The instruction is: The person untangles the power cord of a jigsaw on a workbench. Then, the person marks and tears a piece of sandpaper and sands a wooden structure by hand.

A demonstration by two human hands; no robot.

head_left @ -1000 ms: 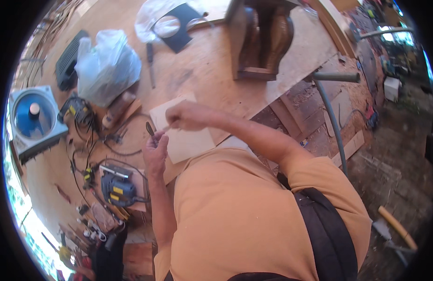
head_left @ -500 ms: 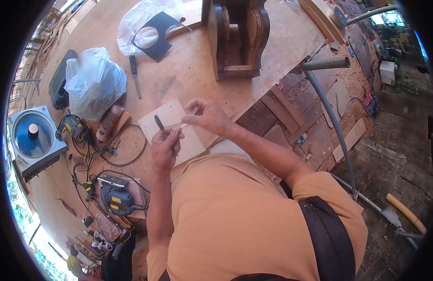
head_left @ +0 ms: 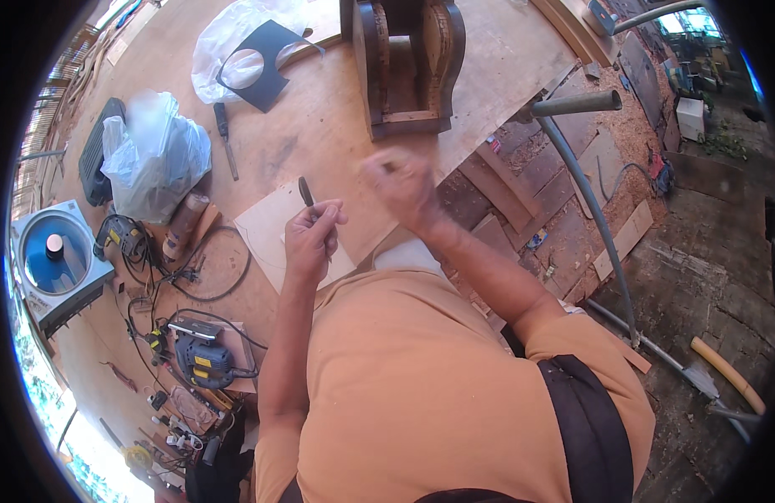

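My left hand (head_left: 310, 241) is closed around a slim dark stick-like tool (head_left: 305, 191), whose rounded dark end sticks up past the fingers; its exact kind does not show. Beneath that hand lies a thin pale wooden board (head_left: 260, 228) with a faint curved line near its left edge. My right hand (head_left: 401, 186) is raised to the right of the board, apart from the left hand. Motion smears its curled fingers, and whether they hold anything is unclear. Just beyond it stands a dark wooden piece with scalloped sides (head_left: 410, 126).
A screwdriver-like tool (head_left: 225, 141), a stuffed plastic bag (head_left: 157, 159) and a dark sheet with round cutouts (head_left: 266, 80) lie on the worktable. Corded power tools, including a jigsaw (head_left: 204, 360), crowd the left side. A metal pipe (head_left: 580, 103) juts in at right.
My right hand has moved away from the left hand, to the right and up. My left hand, still gripping the dark tool, has risen slightly. The whole view has shifted a little.
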